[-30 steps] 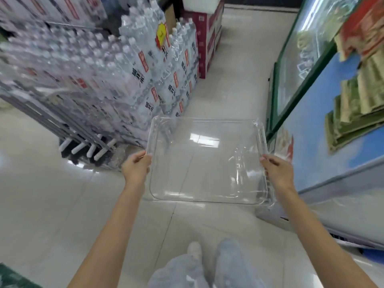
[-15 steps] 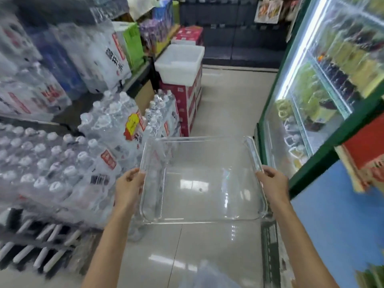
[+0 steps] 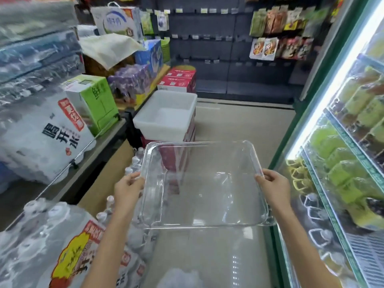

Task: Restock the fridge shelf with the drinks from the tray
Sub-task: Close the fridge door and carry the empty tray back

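Held a clear plastic tray [image 3: 204,204] level over the shop aisle, near the middle of the scene, with nothing in it. Left hand [image 3: 128,189] clamped on the left rim, thumb on top and fingers curled beneath; right hand [image 3: 273,188] closed on the right rim in the same way. Looked light and rigid, with no sag between the two holds, though thin and likely to crack if knocked against a shelf edge. Smooth and glossy too, so probably slippery in a loose grip. Best taken by the raised rim at opposite sides, as here, or by the rounded corners. Stood beside the lit fridge [image 3: 342,163] on the right, its shelves full of green-labelled drinks. Passed shrink-wrapped water packs [image 3: 41,246] near left, a white bin [image 3: 166,113] farther off on red cartons [image 3: 179,77]
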